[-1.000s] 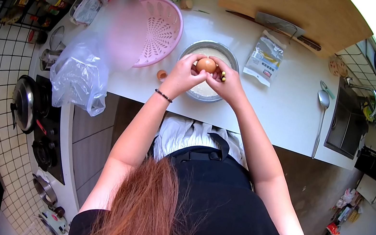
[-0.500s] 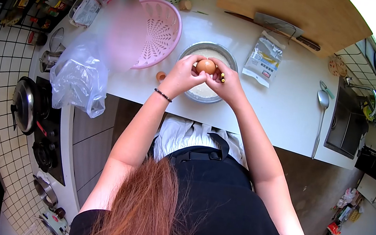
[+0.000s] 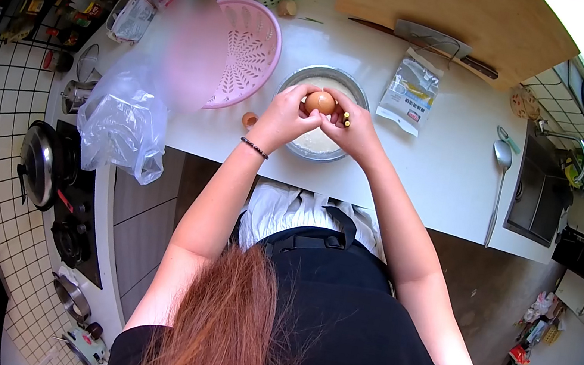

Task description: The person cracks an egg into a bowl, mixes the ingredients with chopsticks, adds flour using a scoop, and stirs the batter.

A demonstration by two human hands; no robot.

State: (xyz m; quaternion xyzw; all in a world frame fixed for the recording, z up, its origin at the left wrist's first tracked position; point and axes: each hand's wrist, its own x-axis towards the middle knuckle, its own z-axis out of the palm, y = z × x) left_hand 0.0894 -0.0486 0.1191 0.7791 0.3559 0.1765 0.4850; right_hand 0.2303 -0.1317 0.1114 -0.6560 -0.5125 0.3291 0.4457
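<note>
White countertop (image 3: 444, 175) stretches along the tiled wall (image 3: 17, 73). Over a metal bowl (image 3: 316, 156) of pale mixture (image 3: 315, 141), I see the left hand (image 3: 287, 116) and right hand (image 3: 353, 126) curled around one brown egg (image 3: 320, 102); yellow-ended sticks (image 3: 347, 120) poke from the right. Beside the left wrist lies an eggshell (image 3: 249, 120).

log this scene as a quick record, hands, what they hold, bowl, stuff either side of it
left hand: on the egg; dark bracelet at wrist
right hand: on the same egg; yellow stick ends show beside it
bowl: metal, beneath both hands, pale contents
left of bowl: pink colander, apparent eggshell
right of bowl: packet, metal spoon
</note>
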